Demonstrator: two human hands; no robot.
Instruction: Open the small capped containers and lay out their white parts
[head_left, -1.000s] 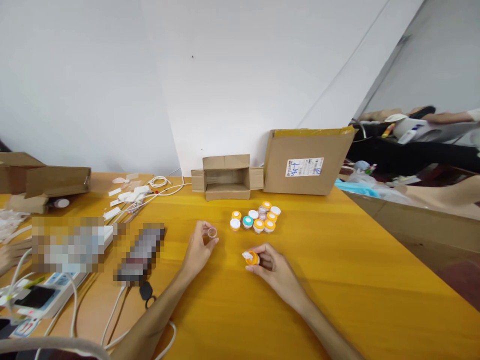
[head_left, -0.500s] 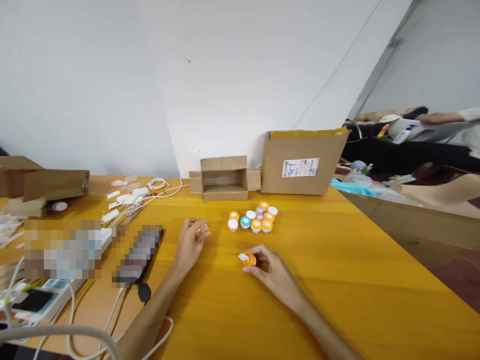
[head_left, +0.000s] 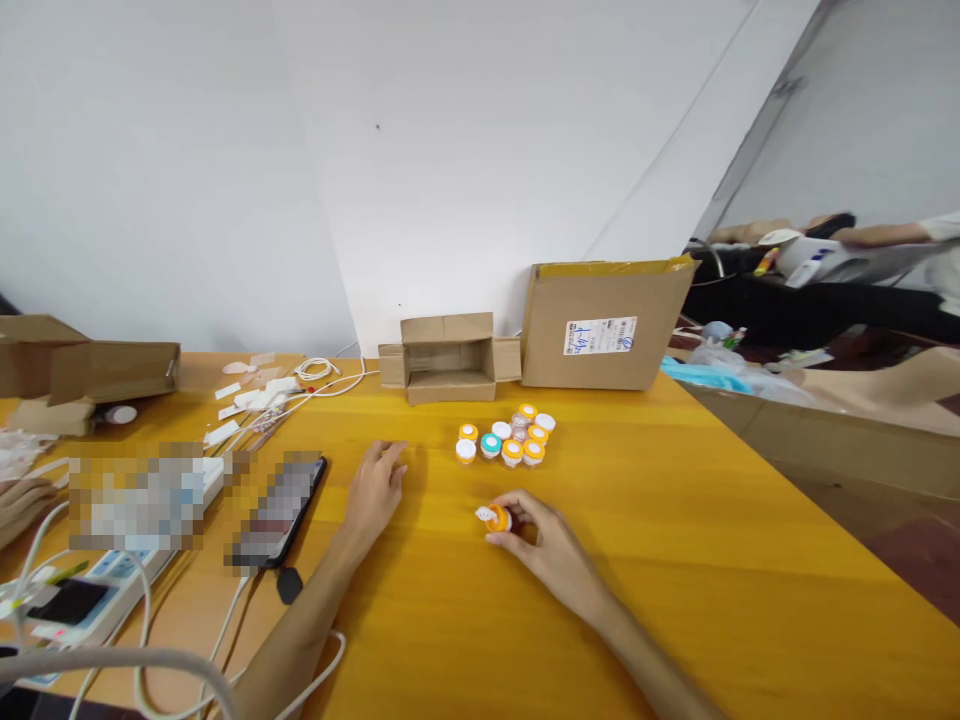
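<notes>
Resting just right of a phone (head_left: 281,500), the person's left hand (head_left: 375,487) lay palm-down on the yellow table (head_left: 442,620), fingers curled under, and whether it covered anything could not be told. Apart from it, a small orange jar (head_left: 496,518) sat pinched tight by the right hand (head_left: 540,545), just in front of a cluster of capped jars (head_left: 506,442). A firm, level pinch close over the tabletop looked the surest way to handle so small a jar.
</notes>
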